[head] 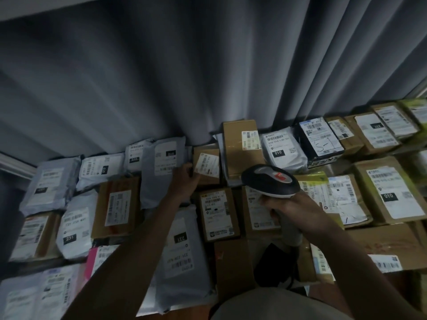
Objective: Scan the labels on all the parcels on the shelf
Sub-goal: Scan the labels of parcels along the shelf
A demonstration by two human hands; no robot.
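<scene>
Parcels: brown boxes and grey bags, white labels up, spread around both hands.
Left hand [184, 181]: small brown box [206, 166] is gripped at its edge.
Right hand [291, 209]: scanner [270, 180] handle is clasped.
Labels: print blurred, mostly unreadable.

A grey curtain [208, 77] fills the far side of the scene, hanging in deep vertical folds that slant across the view. Above it at the top left runs a pale strip of ceiling [34, 5]. At the far right edge a thin bright sliver [421, 90] shows beside the curtain, where light comes in. On the left a pale rail [16, 163] crosses in front of the folds. The room is dim, the light cool and bluish. Near the bottom right lies a reddish-brown surface [323, 294]
</scene>
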